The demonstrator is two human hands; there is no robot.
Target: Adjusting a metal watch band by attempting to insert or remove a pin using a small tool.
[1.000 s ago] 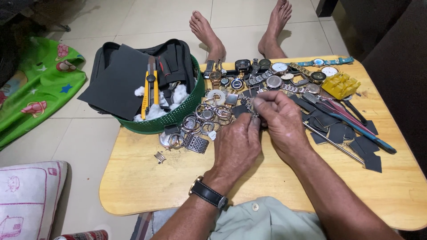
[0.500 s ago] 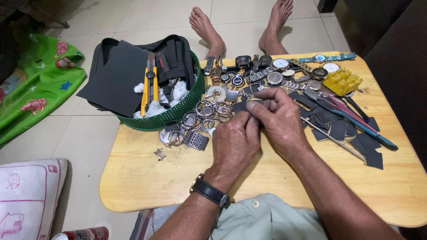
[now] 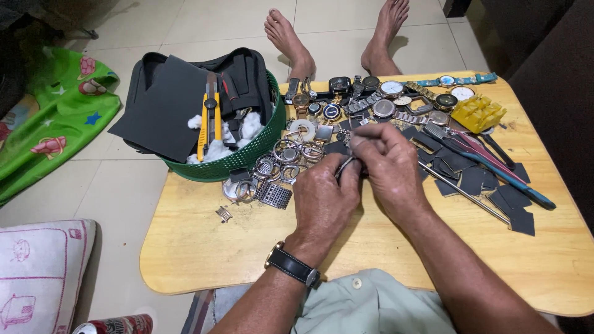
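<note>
The person sits at a low wooden table (image 3: 185, 247) with both hands brought together over its middle. The left hand (image 3: 322, 201) pinches a small curved metal part (image 3: 344, 167), seemingly a watch band piece, between thumb and forefinger. The right hand (image 3: 387, 162) closes its fingertips on the same part from the far side, perhaps with a thin tool, though I cannot tell for sure. The part sits just above the table, between the two hands and near a heap of watch cases and rings (image 3: 291, 154). More watches (image 3: 390, 93) lie along the far edge, and a green basket (image 3: 247, 158) with a yellow utility knife (image 3: 209, 120) stands to the left. This looks like the fitting or picking-apart stage on that small part; the next move seems to call for a steady left grip and fine work from the right fingertips.
</note>
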